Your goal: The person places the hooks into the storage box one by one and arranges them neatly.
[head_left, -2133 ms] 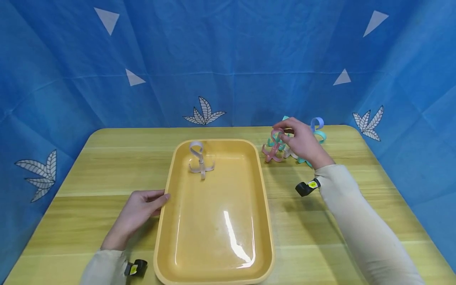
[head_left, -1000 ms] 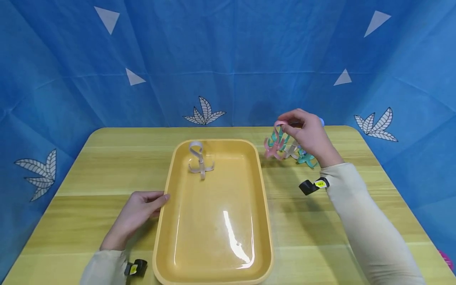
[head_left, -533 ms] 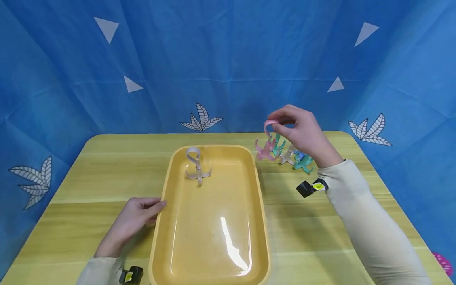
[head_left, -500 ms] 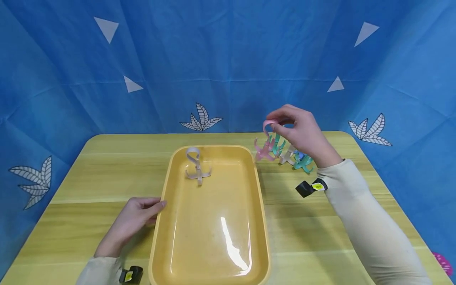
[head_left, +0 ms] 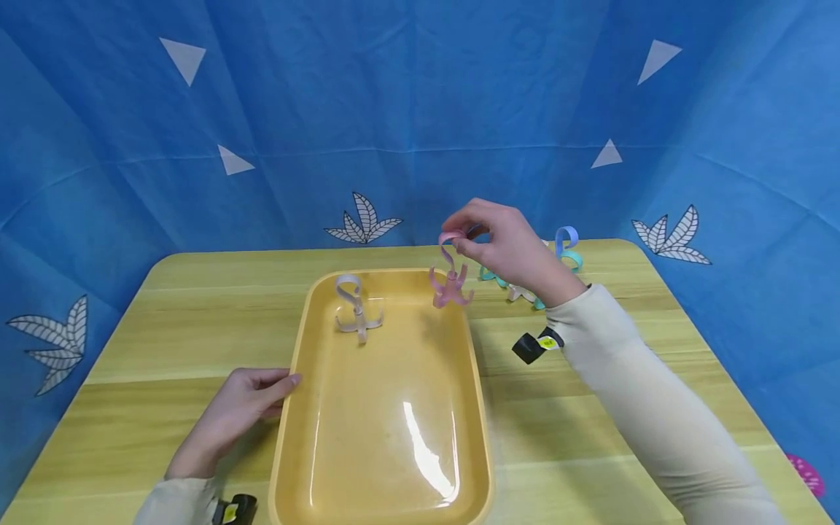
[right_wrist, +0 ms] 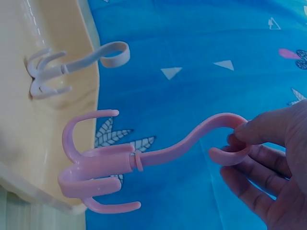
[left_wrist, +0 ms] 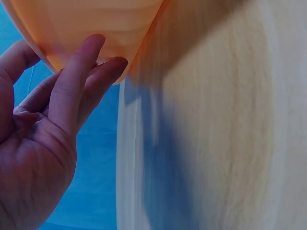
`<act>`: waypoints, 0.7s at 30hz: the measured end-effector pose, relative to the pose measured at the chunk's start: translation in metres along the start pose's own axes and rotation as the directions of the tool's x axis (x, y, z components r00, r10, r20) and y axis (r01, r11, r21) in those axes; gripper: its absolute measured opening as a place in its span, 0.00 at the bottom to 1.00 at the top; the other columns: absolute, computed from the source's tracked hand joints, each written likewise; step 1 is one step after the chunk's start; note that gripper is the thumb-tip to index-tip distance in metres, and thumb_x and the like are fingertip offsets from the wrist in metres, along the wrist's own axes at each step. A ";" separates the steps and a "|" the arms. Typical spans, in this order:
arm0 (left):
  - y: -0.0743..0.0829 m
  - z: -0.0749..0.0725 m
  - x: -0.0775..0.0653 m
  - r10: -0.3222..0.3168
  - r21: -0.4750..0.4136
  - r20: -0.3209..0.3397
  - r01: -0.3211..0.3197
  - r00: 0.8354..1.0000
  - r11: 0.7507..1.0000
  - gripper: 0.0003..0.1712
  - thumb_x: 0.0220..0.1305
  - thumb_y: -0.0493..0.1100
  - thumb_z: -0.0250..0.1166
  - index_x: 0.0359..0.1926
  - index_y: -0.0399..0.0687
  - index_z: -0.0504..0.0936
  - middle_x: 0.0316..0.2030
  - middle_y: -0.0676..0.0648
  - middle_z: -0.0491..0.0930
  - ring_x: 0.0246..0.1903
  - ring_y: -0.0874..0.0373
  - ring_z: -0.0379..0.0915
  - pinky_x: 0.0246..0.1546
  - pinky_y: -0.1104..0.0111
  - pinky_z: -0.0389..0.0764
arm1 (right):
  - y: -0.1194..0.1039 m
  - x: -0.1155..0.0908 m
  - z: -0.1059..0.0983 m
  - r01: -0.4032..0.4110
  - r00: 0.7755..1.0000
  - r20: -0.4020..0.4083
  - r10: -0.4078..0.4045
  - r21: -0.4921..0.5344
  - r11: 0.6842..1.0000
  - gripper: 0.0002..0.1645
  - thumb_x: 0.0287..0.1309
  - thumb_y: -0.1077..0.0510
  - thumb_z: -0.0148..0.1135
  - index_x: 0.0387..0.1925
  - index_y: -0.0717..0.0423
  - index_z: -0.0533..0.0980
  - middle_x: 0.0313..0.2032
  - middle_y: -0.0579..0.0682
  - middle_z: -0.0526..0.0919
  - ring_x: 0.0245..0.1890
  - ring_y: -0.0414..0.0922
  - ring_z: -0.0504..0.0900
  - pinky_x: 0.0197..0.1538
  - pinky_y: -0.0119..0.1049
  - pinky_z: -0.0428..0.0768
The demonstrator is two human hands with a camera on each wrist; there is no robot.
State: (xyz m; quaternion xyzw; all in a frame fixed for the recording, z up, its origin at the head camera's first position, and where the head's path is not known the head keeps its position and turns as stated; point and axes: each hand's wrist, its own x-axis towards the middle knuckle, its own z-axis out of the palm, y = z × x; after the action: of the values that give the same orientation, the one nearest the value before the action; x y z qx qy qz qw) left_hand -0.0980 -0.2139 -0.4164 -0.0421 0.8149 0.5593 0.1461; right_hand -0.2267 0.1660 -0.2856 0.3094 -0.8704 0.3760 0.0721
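My right hand (head_left: 502, 244) pinches the curved top of a pink four-prong hanging hook (head_left: 450, 288), which hangs upright over the far right corner of the yellow tray (head_left: 482, 437). In the right wrist view, the thumb and fingers hold the pink hook (right_wrist: 105, 165) by its bent end, its prongs pointing away from the hand. A grey-white hook of the same kind (head_left: 359, 317) stands on its prongs at the tray's far left. My left hand (head_left: 232, 408) holds the tray's left edge, thumb at the rim and fingers against the outer wall (left_wrist: 110, 24).
Behind my right hand on the table (head_left: 577, 408) stand several more hooks, partly hidden: a blue hook (head_left: 566, 238), a teal hook (head_left: 573, 259) and a white hook (head_left: 520, 293). A blue curtain (head_left: 420, 109) encloses the table's back and sides.
My right hand has lifted the pink hook from beside the other hooks and carried it left, over the tray's far right corner. The left hand keeps its hold on the tray. The view has shifted slightly.
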 end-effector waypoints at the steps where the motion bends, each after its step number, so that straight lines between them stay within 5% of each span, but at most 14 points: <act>1: 0.000 0.000 0.000 -0.005 -0.002 -0.002 0.005 1.000 1.000 0.29 0.68 0.49 0.65 0.57 0.27 0.78 0.45 0.39 0.82 0.32 0.59 0.74 0.39 0.67 0.82 | 0.000 0.001 0.002 0.003 1.000 0.003 -0.003 0.007 1.000 0.10 0.62 0.65 0.66 0.44 0.54 0.83 0.38 0.43 0.80 0.39 0.40 0.78 0.48 0.37 0.79; 7: -0.002 0.000 0.000 -0.003 -0.012 -0.002 0.003 1.000 1.000 0.28 0.68 0.48 0.65 0.56 0.26 0.78 0.28 0.45 0.75 0.23 0.60 0.66 0.35 0.69 0.80 | 0.000 0.004 0.014 0.021 0.999 0.034 -0.021 0.027 0.999 0.10 0.61 0.66 0.65 0.44 0.56 0.83 0.38 0.44 0.80 0.39 0.41 0.78 0.48 0.37 0.80; 21: -0.005 0.001 0.002 0.001 -0.016 0.000 -0.001 1.000 1.000 0.28 0.69 0.47 0.64 0.57 0.26 0.77 0.47 0.39 0.81 0.31 0.60 0.74 0.39 0.67 0.82 | -0.003 0.010 0.034 0.001 0.995 0.102 -0.006 0.051 0.999 0.09 0.61 0.64 0.67 0.43 0.58 0.83 0.39 0.46 0.81 0.40 0.42 0.79 0.47 0.37 0.80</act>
State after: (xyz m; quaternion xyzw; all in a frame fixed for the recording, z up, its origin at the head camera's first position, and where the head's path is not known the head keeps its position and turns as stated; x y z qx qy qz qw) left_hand -0.0982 -0.2149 -0.4216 -0.0428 0.8103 0.5661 0.1452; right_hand -0.2295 0.1363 -0.3042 0.3316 -0.8626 0.3815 0.0204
